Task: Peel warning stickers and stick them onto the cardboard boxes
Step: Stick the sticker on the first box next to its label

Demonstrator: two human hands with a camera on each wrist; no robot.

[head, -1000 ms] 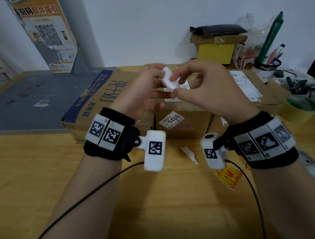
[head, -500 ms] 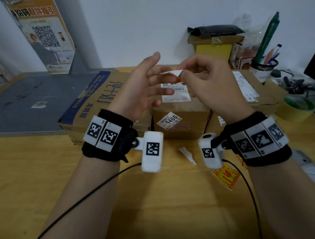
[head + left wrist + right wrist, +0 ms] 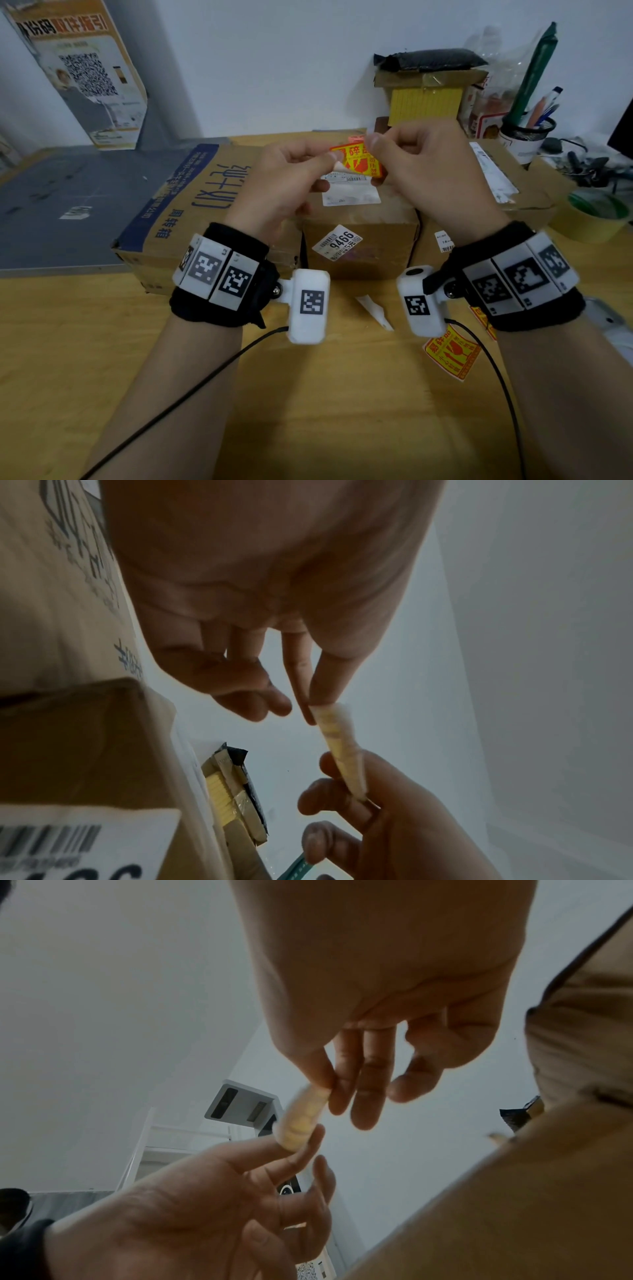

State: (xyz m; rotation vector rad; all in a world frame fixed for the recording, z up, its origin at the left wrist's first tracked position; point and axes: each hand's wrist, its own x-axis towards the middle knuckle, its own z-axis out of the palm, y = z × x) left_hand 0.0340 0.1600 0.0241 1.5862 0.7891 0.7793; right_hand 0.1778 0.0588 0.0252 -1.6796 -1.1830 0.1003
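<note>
Red-yellow sticker [image 3: 356, 161] held upper centre, corner peeled; another [image 3: 451, 353] flat, lower right; three brown boxes [image 3: 359, 236] mid-frame.

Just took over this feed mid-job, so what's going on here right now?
A person is peeling a red and yellow warning sticker held up over the cardboard boxes. The left hand pinches the white backing corner while the right hand pinches the sticker's other edge. It is not on any box yet. Another warning sticker and a scrap of white backing lie on the wooden table near the wrists.
</note>
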